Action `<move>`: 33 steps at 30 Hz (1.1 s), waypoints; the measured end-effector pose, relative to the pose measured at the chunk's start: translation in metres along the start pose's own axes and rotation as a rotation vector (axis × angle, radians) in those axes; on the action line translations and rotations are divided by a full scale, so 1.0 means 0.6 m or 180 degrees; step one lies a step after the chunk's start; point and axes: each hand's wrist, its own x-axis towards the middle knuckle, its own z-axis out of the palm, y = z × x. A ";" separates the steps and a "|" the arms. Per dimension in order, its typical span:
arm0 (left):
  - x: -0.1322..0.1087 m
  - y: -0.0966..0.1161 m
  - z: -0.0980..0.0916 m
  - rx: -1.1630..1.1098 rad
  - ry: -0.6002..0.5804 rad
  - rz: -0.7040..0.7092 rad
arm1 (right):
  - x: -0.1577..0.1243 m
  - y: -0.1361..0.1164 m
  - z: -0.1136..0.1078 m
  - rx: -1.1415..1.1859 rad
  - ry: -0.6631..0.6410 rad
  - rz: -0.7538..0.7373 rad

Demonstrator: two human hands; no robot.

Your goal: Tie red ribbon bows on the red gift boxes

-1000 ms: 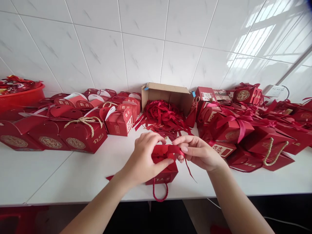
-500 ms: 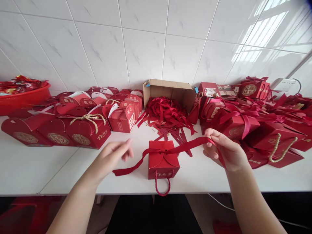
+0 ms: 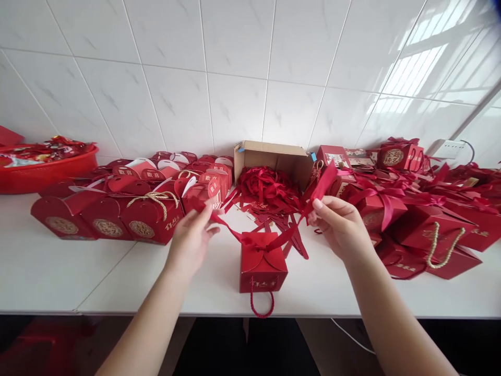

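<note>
A small red gift box [image 3: 263,267] stands near the table's front edge, its rope handle hanging down in front. A red ribbon [image 3: 285,237] runs through the top of the box, and its two ends rise to either side. My left hand [image 3: 193,235] pinches the left end, left of the box and above the table. On the other side my right hand [image 3: 338,222] grips the right end between thumb and fingers, with a short tail sticking up past them. Neither hand touches the box itself.
Behind the box a cardboard carton [image 3: 274,151] lies with red ribbons [image 3: 268,188] spilling out. Rows of red boxes [image 3: 105,219] stand at left, beside a red basin [image 3: 47,169] of wrapped sweets. Ribbon-tied boxes [image 3: 434,219] are piled at right.
My left hand has taken hold of the ribbon's left end, which lay loose, and lifted it. My right hand has shifted slightly left with its end. The view has tilted a little upward.
</note>
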 end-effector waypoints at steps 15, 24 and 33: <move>-0.015 0.134 0.133 0.1498 -0.1632 0.1525 | 0.012 -0.050 0.083 0.0181 -0.0452 -0.0752; -0.017 0.136 0.137 0.1802 -0.1502 0.1780 | 0.014 -0.059 0.085 0.0070 -0.0497 -0.0710; -0.002 0.138 0.061 0.1573 -0.1442 0.1099 | 0.005 -0.044 0.002 -0.0394 -0.1098 -0.0473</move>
